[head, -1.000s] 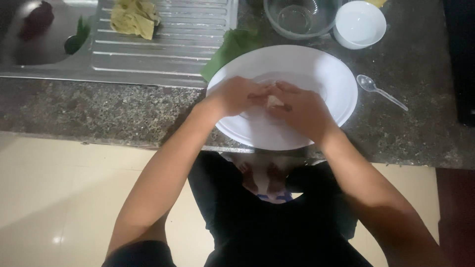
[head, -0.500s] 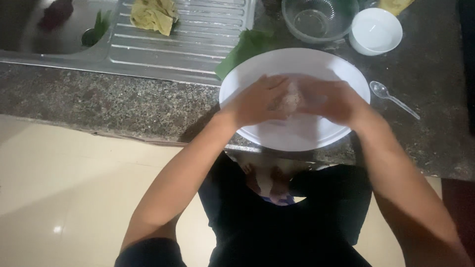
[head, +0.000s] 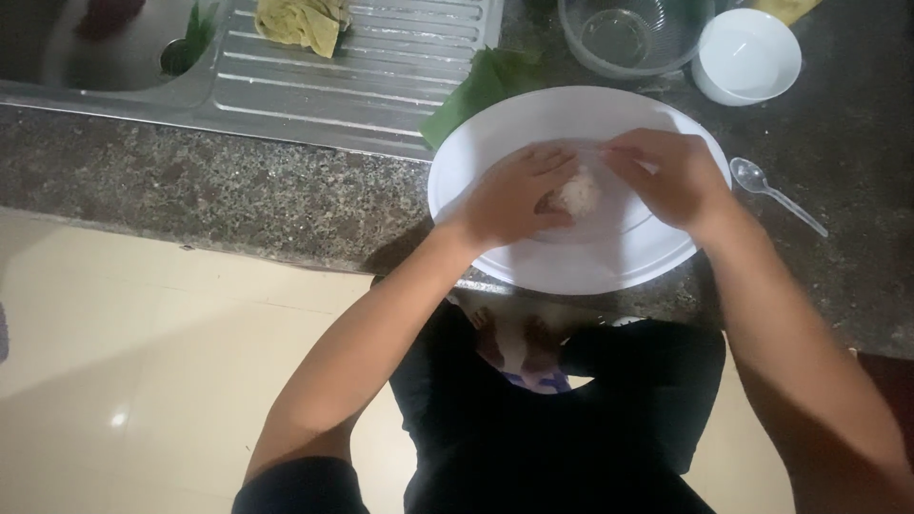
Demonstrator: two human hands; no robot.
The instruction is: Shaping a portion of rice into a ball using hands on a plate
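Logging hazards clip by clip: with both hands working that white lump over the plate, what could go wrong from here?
1. The white plate overhangs the counter edge; pressing down might tip it.
2. The white lump sits loosely between the left hand and right hand; bits could fall.
3. The clear spoon lies near the right forearm and could be knocked.

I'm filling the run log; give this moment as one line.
left hand: cupping white lump | right hand: pinching beside lump | both over white plate | clear spoon: counter, untouched

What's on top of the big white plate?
On the big white plate sits a small white lump, maybe rice or dough. The left hand and right hand rest over it. Their fingers cover part of the lump and the plate beneath them.
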